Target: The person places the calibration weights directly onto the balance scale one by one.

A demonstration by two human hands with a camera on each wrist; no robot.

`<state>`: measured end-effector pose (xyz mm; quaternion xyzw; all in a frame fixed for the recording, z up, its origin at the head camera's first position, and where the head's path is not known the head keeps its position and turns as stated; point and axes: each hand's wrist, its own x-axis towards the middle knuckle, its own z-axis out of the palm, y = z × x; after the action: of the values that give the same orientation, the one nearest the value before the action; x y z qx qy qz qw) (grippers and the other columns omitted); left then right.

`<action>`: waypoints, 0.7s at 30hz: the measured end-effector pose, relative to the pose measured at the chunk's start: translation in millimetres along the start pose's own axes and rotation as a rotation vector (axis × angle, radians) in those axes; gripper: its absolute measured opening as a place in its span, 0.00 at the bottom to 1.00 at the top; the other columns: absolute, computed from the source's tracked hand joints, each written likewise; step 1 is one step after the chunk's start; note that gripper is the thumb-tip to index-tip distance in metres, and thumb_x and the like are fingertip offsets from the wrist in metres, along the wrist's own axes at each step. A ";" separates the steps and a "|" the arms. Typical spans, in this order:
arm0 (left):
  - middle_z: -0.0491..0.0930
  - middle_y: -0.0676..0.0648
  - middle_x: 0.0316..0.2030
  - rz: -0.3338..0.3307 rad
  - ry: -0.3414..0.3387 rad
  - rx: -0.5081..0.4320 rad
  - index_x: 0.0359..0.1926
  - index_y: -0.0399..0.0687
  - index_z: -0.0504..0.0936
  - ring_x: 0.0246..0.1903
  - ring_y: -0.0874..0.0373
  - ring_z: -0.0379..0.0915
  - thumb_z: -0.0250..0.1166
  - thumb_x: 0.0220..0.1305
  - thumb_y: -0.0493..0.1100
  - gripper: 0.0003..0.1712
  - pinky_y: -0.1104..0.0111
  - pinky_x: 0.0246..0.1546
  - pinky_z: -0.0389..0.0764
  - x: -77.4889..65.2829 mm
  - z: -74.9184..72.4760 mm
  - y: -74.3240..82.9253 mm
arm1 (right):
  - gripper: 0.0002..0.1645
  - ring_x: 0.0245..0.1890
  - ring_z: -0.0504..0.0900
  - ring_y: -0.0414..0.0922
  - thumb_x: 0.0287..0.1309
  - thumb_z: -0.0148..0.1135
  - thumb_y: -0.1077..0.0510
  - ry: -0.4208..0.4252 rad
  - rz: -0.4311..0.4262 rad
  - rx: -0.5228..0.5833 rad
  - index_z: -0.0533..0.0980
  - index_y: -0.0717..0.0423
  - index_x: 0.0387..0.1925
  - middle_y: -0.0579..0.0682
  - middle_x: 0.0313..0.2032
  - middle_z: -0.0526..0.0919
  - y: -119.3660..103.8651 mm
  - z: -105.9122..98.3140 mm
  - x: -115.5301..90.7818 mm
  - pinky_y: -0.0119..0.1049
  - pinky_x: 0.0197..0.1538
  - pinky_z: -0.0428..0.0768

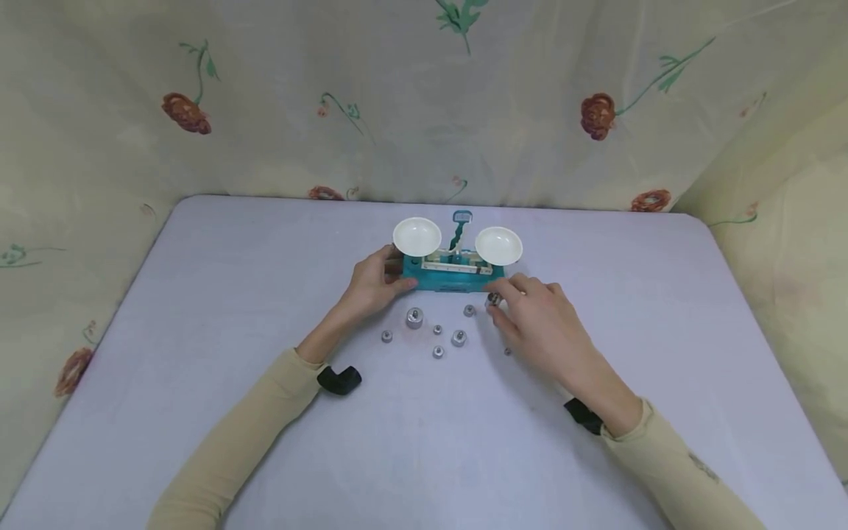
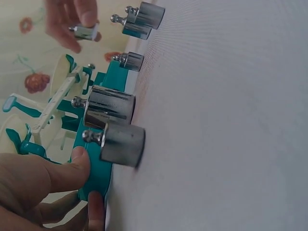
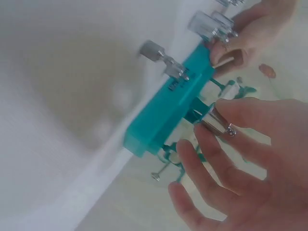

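A small teal balance scale point(image 1: 450, 282) stands toward the back of the table, with a white pan point(image 1: 417, 236) on its left and another white pan point(image 1: 499, 246) on its right. Nothing shows in either pan. My left hand point(image 1: 372, 284) grips the left end of the teal base, thumb on the front face. Between thumb and fingertips my right hand point(image 1: 545, 324) pinches a shiny metal weight point(image 3: 215, 121) with a small knob. That weight is held just in front of the base's right end, above the table in the left wrist view.
Several knobbed metal weights of different sizes stand on the table in front of the scale, the biggest weight point(image 1: 414, 318) near my left thumb. A tiny weight point(image 1: 507, 352) sits beside my right hand. Behind the white table point(image 1: 397, 442) hangs a flowered cloth point(image 1: 411, 96).
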<state>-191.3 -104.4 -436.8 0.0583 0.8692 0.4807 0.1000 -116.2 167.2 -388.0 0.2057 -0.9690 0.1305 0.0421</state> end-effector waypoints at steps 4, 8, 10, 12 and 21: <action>0.75 0.35 0.74 -0.005 0.001 0.008 0.78 0.39 0.68 0.71 0.40 0.76 0.72 0.73 0.40 0.38 0.53 0.73 0.80 0.0 0.4 0.7 | 0.17 0.49 0.89 0.57 0.74 0.67 0.52 0.032 0.001 -0.010 0.83 0.52 0.59 0.57 0.50 0.89 -0.3 -6.5 2.3 0.64 0.58 0.82; 0.75 0.35 0.74 -0.011 0.003 0.004 0.78 0.39 0.68 0.71 0.40 0.77 0.72 0.73 0.40 0.38 0.53 0.73 0.80 -0.5 0.2 1.6 | 0.15 0.49 0.89 0.58 0.75 0.67 0.52 0.072 -0.010 -0.014 0.85 0.51 0.57 0.58 0.49 0.89 1.1 -11.2 4.3 0.63 0.56 0.82; 0.75 0.35 0.74 -0.006 0.005 0.010 0.78 0.39 0.68 0.71 0.40 0.77 0.72 0.73 0.40 0.38 0.53 0.73 0.80 -0.3 0.3 1.2 | 0.16 0.50 0.88 0.59 0.75 0.67 0.52 0.093 -0.014 -0.014 0.85 0.52 0.58 0.59 0.50 0.89 1.7 -12.9 5.0 0.63 0.55 0.82; 0.75 0.35 0.74 0.002 0.006 0.017 0.78 0.39 0.68 0.71 0.40 0.77 0.72 0.73 0.40 0.38 0.53 0.72 0.80 -0.1 0.4 0.6 | 0.16 0.51 0.88 0.60 0.75 0.67 0.52 0.114 -0.014 -0.011 0.85 0.52 0.58 0.60 0.50 0.89 2.4 -14.2 5.6 0.63 0.55 0.82; 0.75 0.36 0.74 -0.009 0.004 0.009 0.78 0.39 0.69 0.70 0.40 0.77 0.72 0.72 0.39 0.38 0.52 0.72 0.80 -0.9 0.5 0.8 | 0.15 0.49 0.87 0.62 0.74 0.68 0.54 0.217 -0.020 0.021 0.85 0.53 0.57 0.62 0.49 0.89 4.9 -21.2 9.3 0.64 0.54 0.82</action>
<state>-190.2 -103.7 -436.3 0.0537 0.8720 0.4762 0.1002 -126.2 173.7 -367.5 0.2007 -0.9552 0.1615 0.1460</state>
